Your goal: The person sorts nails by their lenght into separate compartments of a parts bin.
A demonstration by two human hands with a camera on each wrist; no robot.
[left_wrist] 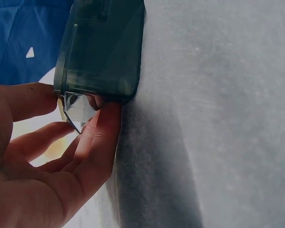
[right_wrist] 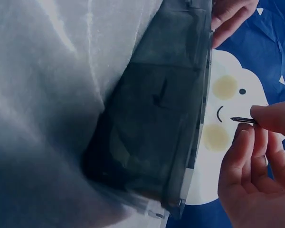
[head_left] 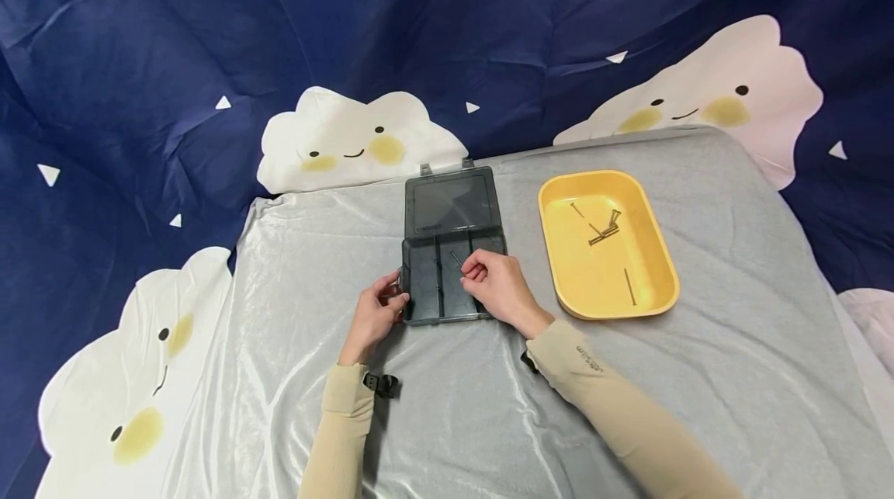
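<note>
A dark see-through plastic storage box (head_left: 422,282) lies on the cloth with its lid (head_left: 450,202) folded back, and dividers split its inside into compartments. At its left side, my left hand (head_left: 377,313) grips the edge, thumb near the rim and fingers lower down; the left wrist view shows this hand (left_wrist: 61,161) at the box's end (left_wrist: 104,57). Above the middle part of the box, my right hand (head_left: 499,285) pinches a thin nail (right_wrist: 243,119) between thumb and fingertips, its pointed end sticking out. Through the box wall a dark nail-like shape (right_wrist: 161,92) shows dimly.
Right of the box stands a yellow tray (head_left: 562,270) with several nails (head_left: 606,231) in a loose cluster and a single long nail (head_left: 630,286) apart. Grey cloth (head_left: 300,274) covers the table. Behind hangs a dark blue curtain (head_left: 377,25) with cloud prints.
</note>
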